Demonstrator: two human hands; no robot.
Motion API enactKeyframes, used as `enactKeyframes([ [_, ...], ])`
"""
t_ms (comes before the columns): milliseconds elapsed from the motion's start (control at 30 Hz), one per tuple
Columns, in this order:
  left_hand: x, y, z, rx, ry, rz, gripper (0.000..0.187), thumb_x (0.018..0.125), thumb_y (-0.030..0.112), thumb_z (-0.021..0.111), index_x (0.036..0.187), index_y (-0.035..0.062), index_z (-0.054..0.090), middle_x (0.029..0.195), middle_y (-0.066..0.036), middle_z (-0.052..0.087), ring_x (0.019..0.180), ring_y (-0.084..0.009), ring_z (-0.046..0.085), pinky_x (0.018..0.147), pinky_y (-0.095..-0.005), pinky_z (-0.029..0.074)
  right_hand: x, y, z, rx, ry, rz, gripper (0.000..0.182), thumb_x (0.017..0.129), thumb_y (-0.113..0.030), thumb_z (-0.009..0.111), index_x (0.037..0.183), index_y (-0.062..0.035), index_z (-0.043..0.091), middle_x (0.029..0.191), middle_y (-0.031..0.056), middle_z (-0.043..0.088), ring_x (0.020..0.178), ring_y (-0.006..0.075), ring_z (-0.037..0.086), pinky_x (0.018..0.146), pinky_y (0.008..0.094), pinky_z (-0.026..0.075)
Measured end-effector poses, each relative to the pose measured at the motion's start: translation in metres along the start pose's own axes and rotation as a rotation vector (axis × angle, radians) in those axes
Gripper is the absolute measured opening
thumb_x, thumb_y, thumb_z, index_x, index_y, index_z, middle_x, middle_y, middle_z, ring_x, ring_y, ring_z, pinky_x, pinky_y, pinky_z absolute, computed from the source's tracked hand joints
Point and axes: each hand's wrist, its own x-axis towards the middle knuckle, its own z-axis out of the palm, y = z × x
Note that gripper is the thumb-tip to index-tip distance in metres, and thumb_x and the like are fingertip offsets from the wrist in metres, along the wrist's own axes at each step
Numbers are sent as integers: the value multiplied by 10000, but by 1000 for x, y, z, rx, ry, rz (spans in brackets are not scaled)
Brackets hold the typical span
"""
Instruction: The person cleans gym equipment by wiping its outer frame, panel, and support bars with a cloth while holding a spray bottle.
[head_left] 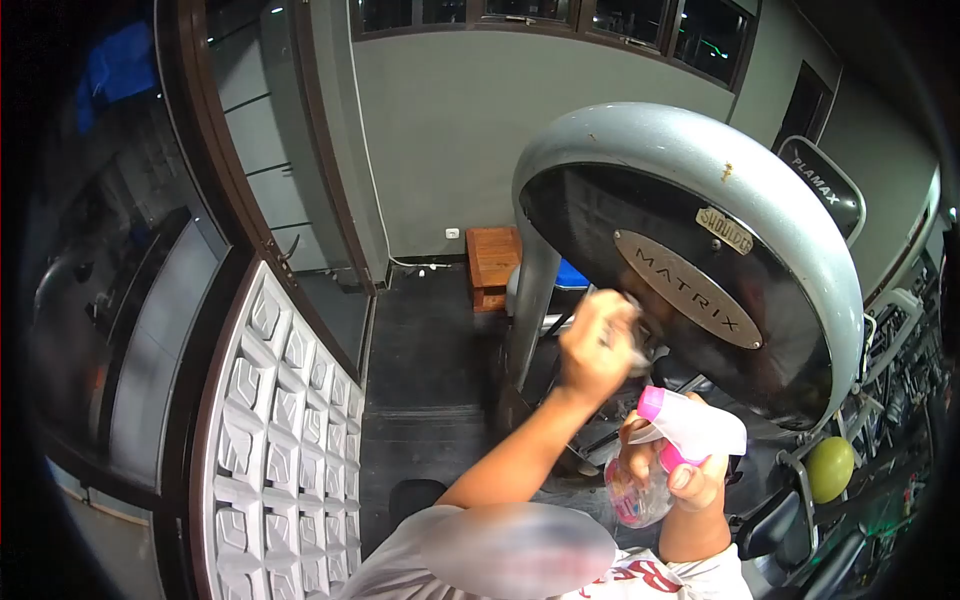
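Note:
My left hand is raised before the lower left of a round black machine panel with a silver rim. Its fingers are closed on a greyish cloth, smeared by motion; whether the cloth touches the panel is hard to tell. Lower and to the right, my right hand grips a clear spray bottle with a white and pink spray head. The bottle is tilted, its pink nozzle pointing left. An oval MATRIX plate and a small SHOULDER label are on the panel.
A wooden box stands by the back wall near a socket. At left are a glass door and a white patterned panel. A yellow-green ball and gym equipment are at right.

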Motion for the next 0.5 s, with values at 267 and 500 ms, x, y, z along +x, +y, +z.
enactKeyframes([
  [267,41,-26,-20,79,-31,100,139,837,-97,682,943,-21,635,912,-163,663,819,-316,688,729,-364,552,8,11,6,-45,-124,2,468,835,-222,813,1041,88,530,749,146,637,620,175,613,561,307,527],
  [500,56,-24,-20,21,5,66,123,840,-116,639,936,-39,628,906,-163,662,813,-308,692,745,-361,554,4,13,10,49,-97,-71,466,844,-219,804,1047,95,527,743,153,629,613,177,606,558,313,532],
])
